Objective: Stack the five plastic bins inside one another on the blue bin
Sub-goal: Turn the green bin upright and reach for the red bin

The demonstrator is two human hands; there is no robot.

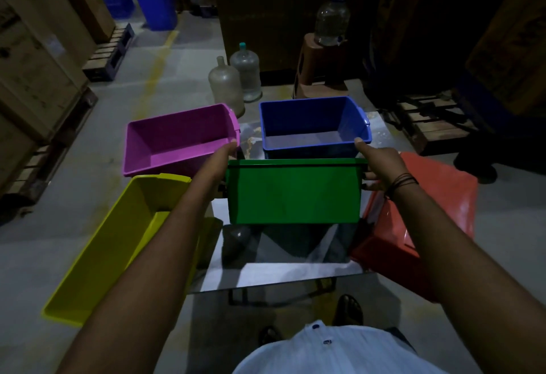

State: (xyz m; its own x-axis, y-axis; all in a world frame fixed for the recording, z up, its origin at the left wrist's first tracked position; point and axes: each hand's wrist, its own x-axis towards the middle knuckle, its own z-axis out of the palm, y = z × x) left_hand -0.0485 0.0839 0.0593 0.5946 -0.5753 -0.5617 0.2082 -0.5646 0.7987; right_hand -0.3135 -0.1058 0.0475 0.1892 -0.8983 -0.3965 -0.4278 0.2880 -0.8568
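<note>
A pale shirt front (325,353) fills the bottom edge. Above it, both forearms reach forward, holding the green bin (294,191) by its two short ends above the shiny table (280,273). The left hand (220,163) and right hand (379,166) clamp it, thumbs on the rim; the fingers seem curled underneath. The blue bin (313,125) sits just beyond.

bare forearms, no sleeves showing, dark thread bands (403,182) round right wrist at 3 o'clock, pale blue-white buttoned shirt (325,350) at 6 o'clock, dark sandals (350,310)
</note>
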